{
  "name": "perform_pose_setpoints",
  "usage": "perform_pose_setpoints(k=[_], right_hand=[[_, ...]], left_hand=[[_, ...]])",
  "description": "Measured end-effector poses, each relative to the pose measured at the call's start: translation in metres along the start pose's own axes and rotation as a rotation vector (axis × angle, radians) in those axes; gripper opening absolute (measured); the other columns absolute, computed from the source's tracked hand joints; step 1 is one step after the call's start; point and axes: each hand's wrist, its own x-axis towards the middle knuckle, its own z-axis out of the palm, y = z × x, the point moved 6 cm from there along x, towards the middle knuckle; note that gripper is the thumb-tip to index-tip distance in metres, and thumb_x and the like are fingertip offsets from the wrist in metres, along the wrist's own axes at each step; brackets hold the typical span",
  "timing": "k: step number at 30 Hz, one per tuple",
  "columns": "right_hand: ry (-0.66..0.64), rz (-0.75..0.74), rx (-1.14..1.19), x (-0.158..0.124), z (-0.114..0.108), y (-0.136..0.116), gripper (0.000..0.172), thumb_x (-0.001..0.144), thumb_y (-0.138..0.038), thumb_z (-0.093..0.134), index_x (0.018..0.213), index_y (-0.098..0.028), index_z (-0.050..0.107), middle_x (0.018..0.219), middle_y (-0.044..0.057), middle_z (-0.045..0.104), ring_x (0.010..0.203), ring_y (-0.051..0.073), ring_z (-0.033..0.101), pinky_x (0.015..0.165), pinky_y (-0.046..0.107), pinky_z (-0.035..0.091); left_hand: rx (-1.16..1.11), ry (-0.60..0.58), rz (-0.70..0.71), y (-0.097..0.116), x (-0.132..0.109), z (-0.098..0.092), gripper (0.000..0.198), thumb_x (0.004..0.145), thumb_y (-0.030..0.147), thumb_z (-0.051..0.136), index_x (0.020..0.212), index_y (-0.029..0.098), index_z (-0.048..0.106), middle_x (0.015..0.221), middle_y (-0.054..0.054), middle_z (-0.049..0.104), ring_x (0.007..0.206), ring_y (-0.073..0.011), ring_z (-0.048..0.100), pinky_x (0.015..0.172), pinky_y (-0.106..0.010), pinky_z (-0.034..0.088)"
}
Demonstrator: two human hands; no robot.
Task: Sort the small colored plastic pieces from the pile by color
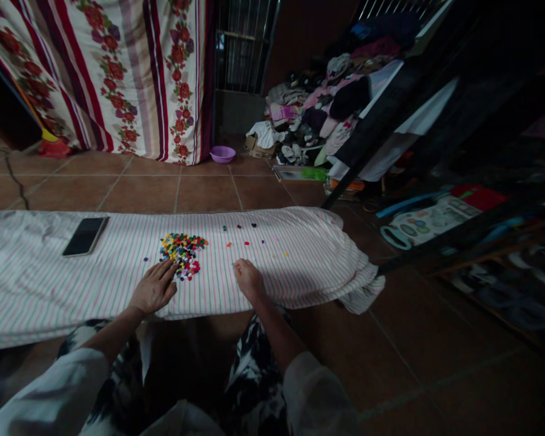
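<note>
A heap of small multicoloured plastic pieces [181,243] lies on the striped cloth [118,284]. My left hand [155,286] rests at the heap's near left edge, palm down, fingers stretched out over the nearest pieces. To the right of the heap, my right hand [249,280] is closed low over the cloth, its fingertips pinched at a tiny pale piece that I cannot make out well. Beyond it, several single pieces lie spaced apart in loose rows, among them a red piece [246,243], an orange piece [229,244] and a black piece [254,225].
A phone [85,236] lies on the cloth at the left. One dark blue piece [146,259] sits apart from the heap. On the tiled floor behind are a purple basin [222,154], a pile of clothes [318,115] and a red dustpan [54,148]. A dark slanted post stands at right.
</note>
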Motion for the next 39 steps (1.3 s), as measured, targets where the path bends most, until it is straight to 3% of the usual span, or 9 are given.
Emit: perform_pose_setpoints(k=[8, 16, 26, 33, 39], right_hand=[[0.028, -0.004, 0.013, 0.004, -0.002, 0.0002, 0.021, 0.087, -0.011, 0.048, 0.1, -0.019, 0.062, 0.095, 0.004, 0.068, 0.092, 0.015, 0.061, 0.08, 0.022, 0.041], [-0.046, -0.014, -0.015, 0.0065, -0.0016, -0.0019, 0.026, 0.088, -0.014, 0.049, 0.107, -0.021, 0.065, 0.099, 0.004, 0.067, 0.093, 0.014, 0.061, 0.08, 0.021, 0.041], [-0.04, -0.005, -0.017, 0.0057, -0.0012, 0.0007, 0.028, 0.087, -0.014, 0.05, 0.11, -0.021, 0.065, 0.098, 0.004, 0.067, 0.092, 0.014, 0.061, 0.079, 0.02, 0.041], [0.025, -0.053, 0.039, 0.0041, -0.0015, 0.0023, 0.03, 0.085, -0.012, 0.051, 0.11, -0.018, 0.066, 0.095, 0.005, 0.067, 0.09, 0.015, 0.061, 0.08, 0.022, 0.043], [0.165, -0.08, 0.082, 0.0029, -0.0069, 0.0027, 0.032, 0.087, -0.014, 0.045, 0.111, -0.016, 0.066, 0.096, 0.008, 0.067, 0.088, 0.018, 0.062, 0.081, 0.026, 0.046]], left_hand=[[0.022, 0.005, 0.022, 0.0, -0.0006, 0.0015, 0.049, 0.092, 0.033, 0.041, 0.135, 0.013, 0.049, 0.138, -0.018, 0.053, 0.13, -0.0312, 0.048, 0.103, -0.049, 0.045], [0.06, 0.022, 0.043, 0.0022, 0.0, -0.0008, 0.048, 0.092, 0.032, 0.042, 0.136, 0.013, 0.047, 0.137, -0.018, 0.054, 0.129, -0.0312, 0.05, 0.102, -0.048, 0.046], [0.028, 0.049, 0.039, 0.0032, -0.0001, -0.0029, 0.05, 0.092, 0.031, 0.042, 0.139, 0.016, 0.044, 0.141, -0.016, 0.05, 0.131, -0.0304, 0.047, 0.103, -0.048, 0.045], [-0.004, 0.035, 0.022, 0.0026, -0.0001, -0.0026, 0.053, 0.091, 0.031, 0.043, 0.141, 0.014, 0.042, 0.143, -0.016, 0.049, 0.136, -0.0307, 0.041, 0.106, -0.048, 0.043], [-0.006, 0.011, 0.007, 0.005, 0.0019, -0.007, 0.051, 0.09, 0.03, 0.044, 0.138, 0.013, 0.046, 0.14, -0.015, 0.052, 0.135, -0.0294, 0.042, 0.107, -0.046, 0.042]])
